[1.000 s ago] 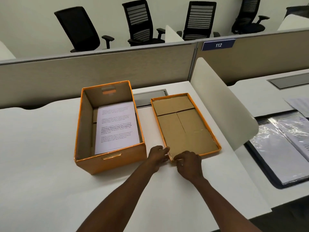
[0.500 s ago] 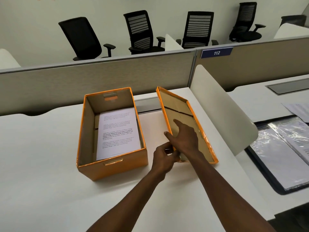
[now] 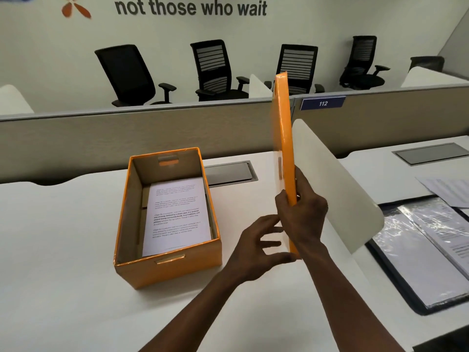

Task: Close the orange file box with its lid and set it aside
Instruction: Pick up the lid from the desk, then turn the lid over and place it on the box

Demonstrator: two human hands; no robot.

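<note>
The orange file box [image 3: 175, 270] stands open on the white desk, with printed sheets [image 3: 176, 214] lying inside. To its right the orange lid [image 3: 283, 138] is held upright, edge-on to the camera, lifted off the desk. My right hand [image 3: 303, 214] grips the lid's lower part, fingers wrapped around its edge. My left hand [image 3: 258, 243] sits just left of the lid's bottom corner with fingers spread, its fingertips at the lid; I cannot tell whether it grips.
A rounded white divider panel [image 3: 337, 189] rises right behind the lid. A black folder with plastic sleeves [image 3: 426, 252] lies on the neighbouring desk at right. A grey cable hatch [image 3: 229, 172] sits behind the box. A beige partition [image 3: 127, 141] runs along the desk's back.
The lid lay flat on the desk, then tilted up on its long edge, and now stands vertical in the air. My right hand moved onto its edge; the view tilted upward.
</note>
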